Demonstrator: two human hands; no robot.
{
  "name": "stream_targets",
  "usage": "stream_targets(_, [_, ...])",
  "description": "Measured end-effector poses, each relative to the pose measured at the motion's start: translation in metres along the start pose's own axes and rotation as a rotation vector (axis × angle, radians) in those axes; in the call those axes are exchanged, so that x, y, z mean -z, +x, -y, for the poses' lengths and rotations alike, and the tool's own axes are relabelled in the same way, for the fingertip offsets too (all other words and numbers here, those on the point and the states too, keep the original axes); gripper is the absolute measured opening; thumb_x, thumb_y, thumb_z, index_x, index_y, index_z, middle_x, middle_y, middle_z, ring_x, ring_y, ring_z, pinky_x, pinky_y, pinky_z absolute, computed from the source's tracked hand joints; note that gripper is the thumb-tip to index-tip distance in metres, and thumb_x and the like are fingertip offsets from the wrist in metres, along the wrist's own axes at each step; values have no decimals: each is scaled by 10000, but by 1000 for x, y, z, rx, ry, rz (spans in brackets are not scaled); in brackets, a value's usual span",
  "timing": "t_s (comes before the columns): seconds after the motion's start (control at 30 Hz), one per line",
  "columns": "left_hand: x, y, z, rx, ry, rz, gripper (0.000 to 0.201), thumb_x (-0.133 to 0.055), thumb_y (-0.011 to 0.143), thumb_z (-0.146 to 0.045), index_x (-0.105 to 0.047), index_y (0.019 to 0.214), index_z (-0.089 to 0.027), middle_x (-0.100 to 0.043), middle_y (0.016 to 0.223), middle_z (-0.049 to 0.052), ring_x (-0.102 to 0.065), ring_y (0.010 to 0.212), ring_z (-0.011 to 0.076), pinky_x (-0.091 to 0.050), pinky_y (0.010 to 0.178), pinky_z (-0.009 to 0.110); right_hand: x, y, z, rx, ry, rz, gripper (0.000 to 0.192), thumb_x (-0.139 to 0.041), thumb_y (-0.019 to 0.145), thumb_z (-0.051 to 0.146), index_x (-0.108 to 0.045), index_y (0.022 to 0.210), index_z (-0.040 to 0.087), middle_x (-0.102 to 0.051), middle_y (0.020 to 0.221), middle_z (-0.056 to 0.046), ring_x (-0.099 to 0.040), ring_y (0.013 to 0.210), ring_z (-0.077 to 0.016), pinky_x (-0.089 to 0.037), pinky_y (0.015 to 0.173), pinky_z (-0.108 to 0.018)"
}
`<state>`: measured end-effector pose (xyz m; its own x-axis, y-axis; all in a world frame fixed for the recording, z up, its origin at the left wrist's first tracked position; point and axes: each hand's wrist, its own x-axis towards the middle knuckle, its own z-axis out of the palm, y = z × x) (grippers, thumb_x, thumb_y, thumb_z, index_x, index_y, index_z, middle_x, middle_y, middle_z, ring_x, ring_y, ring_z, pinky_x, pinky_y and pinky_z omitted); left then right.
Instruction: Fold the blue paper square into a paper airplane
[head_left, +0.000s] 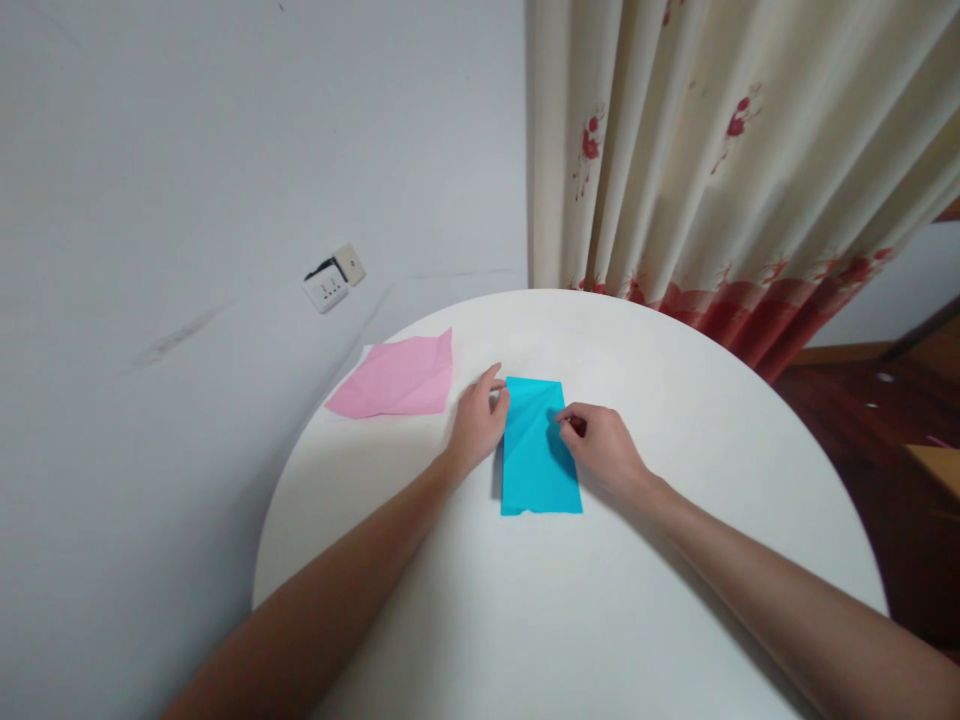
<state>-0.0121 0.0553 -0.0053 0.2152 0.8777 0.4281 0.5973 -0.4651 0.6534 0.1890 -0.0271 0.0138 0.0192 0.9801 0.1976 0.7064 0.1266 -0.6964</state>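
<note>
A bright blue sheet of paper (pixel 536 460) lies on the white table, longer than it is wide, with faint diagonal creases near its top and a small nick in its bottom edge. At its left edge is my left hand (pixel 481 418), thumb and fingers apart, the thumb along the paper's side. Over the upper right edge, my right hand (pixel 604 445) has thumb and forefinger pinched together. Its shadow falls on the blue paper. Whatever the pinch holds, if anything, is too small to make out.
Pink paper (pixel 401 378), creased, lies at the table's left, with a white edge showing behind it. The round white table (pixel 675 390) stands near a wall with a socket (pixel 326 288). A cream curtain (pixel 675 200) with red patterns hangs behind.
</note>
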Motion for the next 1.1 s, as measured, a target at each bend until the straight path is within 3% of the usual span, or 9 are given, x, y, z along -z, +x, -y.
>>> stream_targets(0.17, [3,0,-8,74,-134,-41,399,-422,1033,-352,-565,1356,-165,-737,974,74,-692,902,209,-528,878,353,0,5,-7,-20,51,-18,201,-547,862,197,-747,863,213,-774,868,-54,-694,787,-219,-511,764,-324])
stream_targets(0.37, [2,-3,-18,-26,-293,-49,375,-395,1046,-346,-532,1354,-181,-727,1005,61,-680,937,184,-521,885,319,-7,9,-14,-47,268,11,162,-556,881,248,-709,902,199,-763,860,-58,-690,765,-202,-537,741,-333])
stream_targets(0.53, [10,-11,-40,-199,-12,-44,330,-554,966,-261,-601,1290,-219,-736,1091,57,-632,1040,226,-464,983,385,-5,13,-7,-270,707,83,226,-610,901,437,-584,912,213,-737,797,-62,-682,622,-183,-527,572,-303])
stream_targets(0.7, [11,-19,-49,-385,97,123,280,-573,969,-297,-644,1230,-224,-725,1161,61,-608,1116,247,-456,1013,434,3,13,4,-357,827,86,433,-598,877,646,-565,935,218,-700,710,-23,-669,568,-168,-499,508,-264])
stream_targets(0.83, [7,-18,-43,-555,59,340,254,-477,1007,-241,-685,1149,-213,-707,1218,72,-586,1218,235,-440,1092,430,10,17,-2,-336,722,26,380,-703,823,568,-577,852,211,-683,673,-6,-623,539,-149,-449,464,-233])
stream_targets(0.93, [5,-18,-40,-613,78,471,273,-495,983,-209,-674,1188,-212,-678,1271,81,-552,1281,238,-411,1140,436,22,24,-12,-334,591,-50,296,-675,868,475,-611,834,189,-730,794,-64,-643,613,-155,-457,490,-231])
stream_targets(1.1, [5,-18,-41,-626,83,649,434,-446,929,-80,-612,1298,-238,-640,1320,70,-562,1263,231,-431,1114,430,46,32,-22,-342,507,-99,346,-552,950,501,-642,952,166,-752,968,-130,-671,697,-177,-481,523,-249])
